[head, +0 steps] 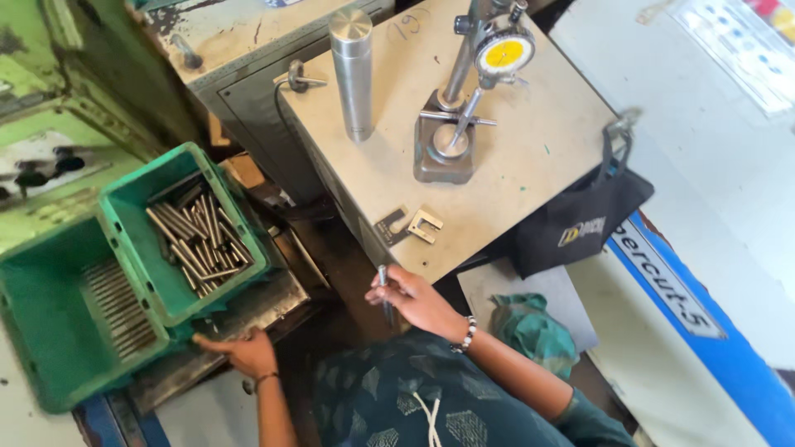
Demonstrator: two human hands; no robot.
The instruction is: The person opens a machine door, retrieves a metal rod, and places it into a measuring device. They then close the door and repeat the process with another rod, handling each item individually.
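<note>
My right hand (418, 302) grips a thin metal pin (385, 291) just below the front edge of a beige work table (513, 165). My left hand (240, 349) rests on the lower corner of a small green crate (124, 211) that holds several loose metal pins (199, 236). That crate sits tilted inside a larger green crate (41, 331), where several more pins lie in a neat row. On the table stands a dial gauge with a yellow face (503, 54) on its metal stand (445, 149).
A tall steel cylinder (353, 70) stands upright on the table near its left side. Two flat slotted gauges (410, 225) lie near the table's front edge. A black bag (580, 219) hangs off the table's right side. A green cloth (530, 327) lies below.
</note>
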